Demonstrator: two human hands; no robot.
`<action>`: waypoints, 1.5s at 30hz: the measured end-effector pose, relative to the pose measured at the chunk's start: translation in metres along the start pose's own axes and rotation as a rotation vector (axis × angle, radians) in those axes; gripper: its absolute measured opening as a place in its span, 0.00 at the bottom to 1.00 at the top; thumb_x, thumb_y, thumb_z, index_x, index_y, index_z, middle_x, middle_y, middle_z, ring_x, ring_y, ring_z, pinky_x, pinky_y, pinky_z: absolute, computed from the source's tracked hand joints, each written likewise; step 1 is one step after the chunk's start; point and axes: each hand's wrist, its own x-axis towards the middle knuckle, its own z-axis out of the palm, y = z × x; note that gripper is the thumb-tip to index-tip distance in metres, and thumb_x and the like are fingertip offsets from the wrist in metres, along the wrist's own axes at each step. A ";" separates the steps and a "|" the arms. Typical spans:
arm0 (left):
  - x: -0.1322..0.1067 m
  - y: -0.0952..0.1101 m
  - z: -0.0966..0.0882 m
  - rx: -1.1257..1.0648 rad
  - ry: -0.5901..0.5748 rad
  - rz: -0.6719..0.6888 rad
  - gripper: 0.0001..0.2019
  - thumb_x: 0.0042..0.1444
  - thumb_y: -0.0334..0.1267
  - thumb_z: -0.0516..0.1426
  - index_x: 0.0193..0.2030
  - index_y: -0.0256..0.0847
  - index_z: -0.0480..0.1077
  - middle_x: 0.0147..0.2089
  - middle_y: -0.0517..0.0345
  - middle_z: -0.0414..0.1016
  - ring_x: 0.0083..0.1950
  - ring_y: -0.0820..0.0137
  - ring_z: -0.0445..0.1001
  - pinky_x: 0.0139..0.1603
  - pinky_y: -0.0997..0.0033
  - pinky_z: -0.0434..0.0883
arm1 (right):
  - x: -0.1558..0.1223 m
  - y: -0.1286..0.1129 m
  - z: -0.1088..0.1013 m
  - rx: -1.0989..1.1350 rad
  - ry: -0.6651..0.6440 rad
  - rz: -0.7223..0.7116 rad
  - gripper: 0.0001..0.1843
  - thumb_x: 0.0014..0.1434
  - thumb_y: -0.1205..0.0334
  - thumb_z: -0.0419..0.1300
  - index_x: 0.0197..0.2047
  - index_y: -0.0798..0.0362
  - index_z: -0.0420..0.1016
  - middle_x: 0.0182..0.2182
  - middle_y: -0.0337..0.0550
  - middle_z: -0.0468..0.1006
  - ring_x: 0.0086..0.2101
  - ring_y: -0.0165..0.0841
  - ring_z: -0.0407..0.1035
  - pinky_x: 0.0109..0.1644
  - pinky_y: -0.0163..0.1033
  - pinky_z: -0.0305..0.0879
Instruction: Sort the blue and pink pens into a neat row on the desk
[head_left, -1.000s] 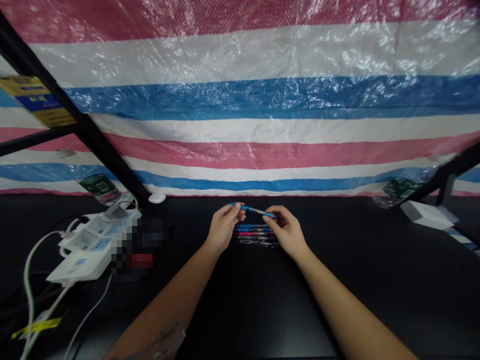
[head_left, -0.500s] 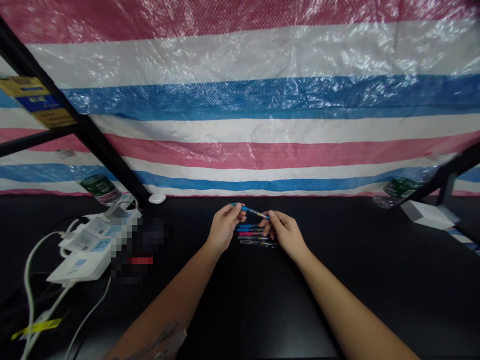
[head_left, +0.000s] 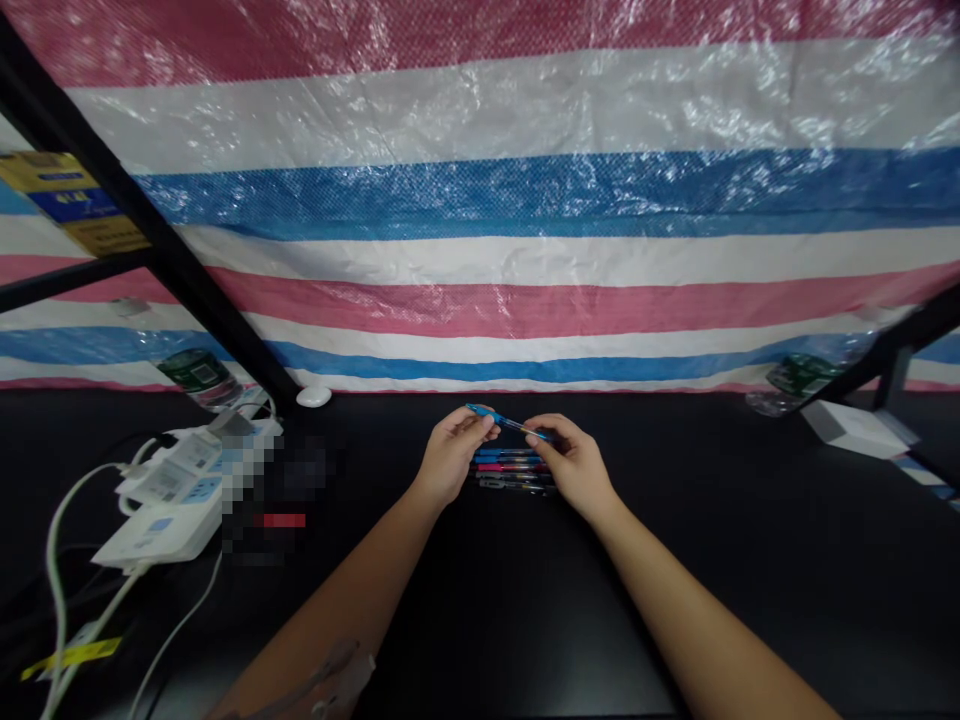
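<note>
Between my two hands a blue pen with a clear barrel is held just above the table, tilted down toward the right. My left hand pinches its blue upper end between thumb and fingers. At the other end, the thumb and fingers of my right hand close on the tip part, which they partly cover. Below the hands several pens lie side by side in a row: a blue pen, a pink pen and dark grey pens. My right hand hides some of their right ends.
A white power strip with plugs and cables lies at the left on the black table. Near the back are a white mouse-like object, a green-labelled bottle, another bottle and a white box. Striped sheeting hangs behind.
The thumb and fingers of my right hand have shifted along the pen's tip end, and the pen has moved slightly to the right. The row of pens lies as before.
</note>
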 end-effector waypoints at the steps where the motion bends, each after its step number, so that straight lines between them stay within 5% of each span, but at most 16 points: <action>1: 0.000 0.000 0.000 -0.011 -0.003 -0.001 0.09 0.54 0.40 0.69 0.36 0.37 0.78 0.35 0.56 0.79 0.39 0.70 0.78 0.47 0.69 0.73 | 0.000 0.000 0.000 -0.026 0.013 -0.043 0.06 0.62 0.59 0.65 0.42 0.49 0.81 0.42 0.45 0.79 0.44 0.40 0.74 0.52 0.46 0.69; 9: -0.001 -0.003 0.002 0.041 -0.041 -0.034 0.11 0.50 0.36 0.71 0.39 0.39 0.77 0.38 0.56 0.82 0.40 0.70 0.79 0.49 0.68 0.74 | -0.004 -0.002 0.003 -0.095 -0.087 -0.031 0.17 0.62 0.54 0.66 0.53 0.47 0.78 0.41 0.45 0.76 0.37 0.36 0.72 0.41 0.41 0.69; 14: -0.002 -0.002 0.004 0.049 -0.040 0.005 0.11 0.52 0.37 0.70 0.40 0.38 0.78 0.42 0.54 0.82 0.44 0.69 0.79 0.51 0.68 0.73 | -0.005 -0.006 0.003 -0.130 -0.152 -0.050 0.13 0.69 0.54 0.57 0.47 0.49 0.81 0.38 0.45 0.79 0.39 0.38 0.74 0.46 0.42 0.68; 24: 0.002 0.001 0.005 -0.069 0.055 0.013 0.15 0.60 0.49 0.64 0.38 0.39 0.68 0.38 0.51 0.82 0.42 0.64 0.82 0.48 0.61 0.76 | -0.004 0.000 0.001 -0.144 -0.110 0.006 0.14 0.69 0.52 0.58 0.44 0.50 0.82 0.38 0.46 0.81 0.39 0.39 0.74 0.45 0.43 0.68; 38: -0.007 -0.005 0.007 0.182 -0.075 -0.032 0.15 0.52 0.43 0.69 0.42 0.39 0.75 0.42 0.53 0.81 0.47 0.63 0.80 0.51 0.60 0.77 | -0.005 -0.008 0.002 -0.145 -0.176 -0.108 0.14 0.70 0.56 0.56 0.51 0.48 0.81 0.41 0.47 0.78 0.42 0.39 0.74 0.48 0.45 0.69; 45: -0.004 0.000 0.005 -0.011 -0.026 -0.037 0.15 0.56 0.44 0.67 0.44 0.40 0.70 0.43 0.49 0.83 0.45 0.62 0.83 0.55 0.55 0.75 | -0.001 0.001 -0.002 -0.224 0.046 -0.156 0.06 0.63 0.61 0.63 0.44 0.49 0.78 0.40 0.46 0.77 0.39 0.39 0.72 0.47 0.45 0.69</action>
